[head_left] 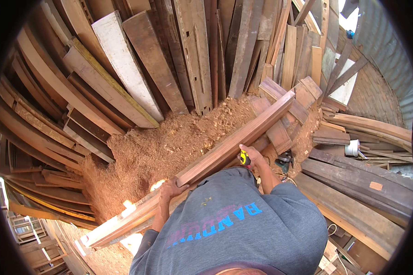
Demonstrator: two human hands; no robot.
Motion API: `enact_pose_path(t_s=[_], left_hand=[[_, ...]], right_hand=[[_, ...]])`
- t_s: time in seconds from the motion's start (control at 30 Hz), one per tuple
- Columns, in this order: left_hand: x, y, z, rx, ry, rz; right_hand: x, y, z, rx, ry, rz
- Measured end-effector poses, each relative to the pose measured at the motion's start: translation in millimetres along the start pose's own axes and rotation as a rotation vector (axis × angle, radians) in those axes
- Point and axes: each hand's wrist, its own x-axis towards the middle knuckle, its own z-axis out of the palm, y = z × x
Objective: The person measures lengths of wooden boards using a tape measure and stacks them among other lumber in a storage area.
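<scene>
A long reddish-brown wooden beam (234,142) runs diagonally in front of me, from the lower left to the upper right. My left hand (171,189) grips its near side around the middle, with the fingers closed over the edge. Farther right along the beam, my right hand (254,156) is closed around a yellow and black tape measure (245,158), close against the beam's near side. No drawn-out blade can be made out. Under the beam's far right end lie short wooden blocks (278,136).
Wood shavings (170,142) cover the ground beyond the beam. Many boards (158,64) lean upright along the far and left sides. Stacked planks (353,201) lie at the right, near a white bucket (352,148). A dark green tool (284,162) sits right of my right hand.
</scene>
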Motion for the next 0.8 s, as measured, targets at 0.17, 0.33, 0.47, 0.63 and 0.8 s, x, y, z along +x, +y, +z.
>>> enact_pose_path(t_s=[0.17, 0.33, 0.47, 0.63, 0.8], left_hand=[[2, 1, -3, 0.040, -0.015, 0.004], [1, 1, -2, 0.033, -0.009, 0.008], [0, 3, -4, 0.033, -0.008, -0.004], [-1, 6, -7, 0.004, 0.000, 0.001], [-2, 9, -12, 0.000, -0.048, -0.001]], right_hand=[[2, 2, -1, -0.003, 0.023, -0.005], [1, -1, 0, -0.028, 0.032, 0.007], [-2, -2, 3, -0.015, 0.037, -0.004], [-1, -3, 3, -0.013, 0.034, -0.007], [-2, -3, 2, -0.008, 0.038, -0.002]])
